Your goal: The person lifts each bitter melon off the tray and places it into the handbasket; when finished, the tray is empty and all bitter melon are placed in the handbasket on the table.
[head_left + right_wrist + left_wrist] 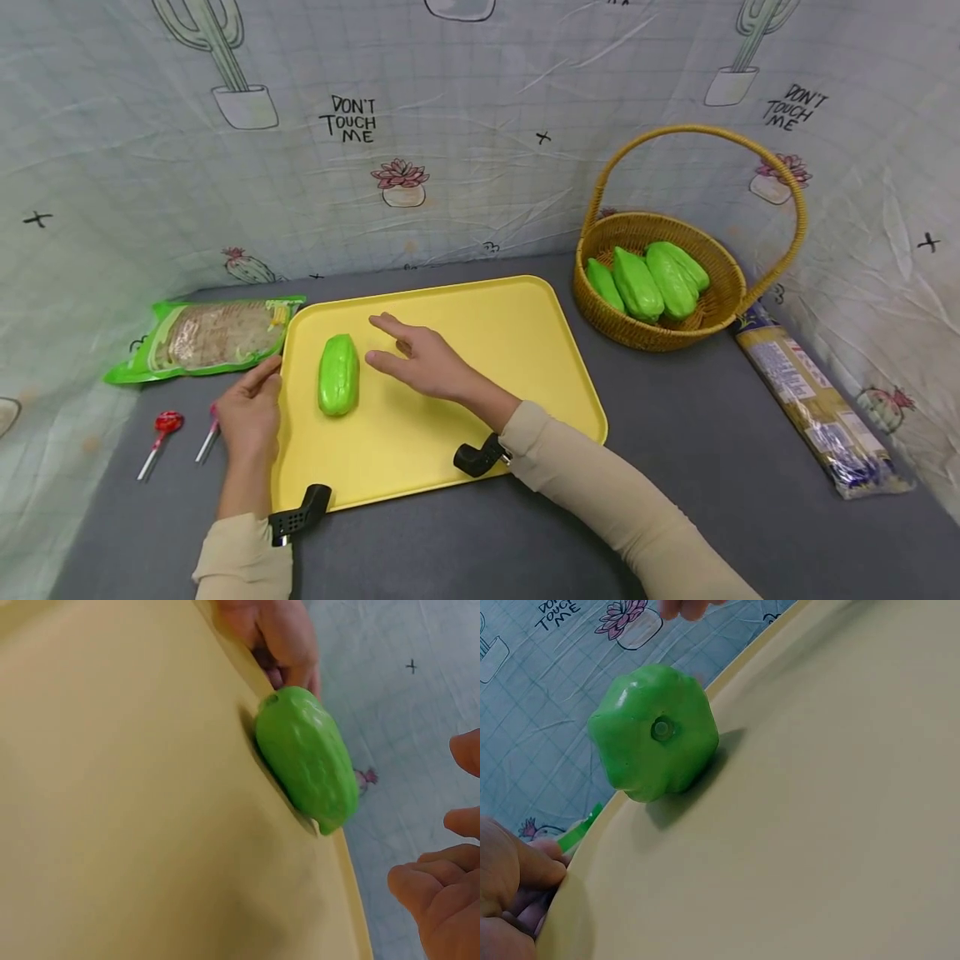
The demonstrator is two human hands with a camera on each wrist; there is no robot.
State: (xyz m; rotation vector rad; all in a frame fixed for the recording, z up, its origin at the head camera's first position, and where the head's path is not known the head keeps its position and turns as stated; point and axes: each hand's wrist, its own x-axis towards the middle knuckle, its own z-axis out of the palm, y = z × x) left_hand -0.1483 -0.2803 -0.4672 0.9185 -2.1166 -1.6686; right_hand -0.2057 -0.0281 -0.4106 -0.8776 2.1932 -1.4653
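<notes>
A green ridged gourd [338,375] [654,733] [306,757] lies on the left part of a yellow tray [480,333] [817,825] [112,787]. My left hand [258,385] [514,892] grips the tray's left rim with curled fingers, just left of the gourd. Over the tray my right hand [380,340] [442,855] hovers with relaxed, spread fingers. It is a short way right of the gourd, does not touch it, and holds nothing.
A wicker basket [600,308] with several green gourds stands at the back right. A long noodle packet [817,400] lies right of it. A green food bag [210,333] and two lollipops [161,429] lie left of the tray. Patterned cloth walls enclose the grey table.
</notes>
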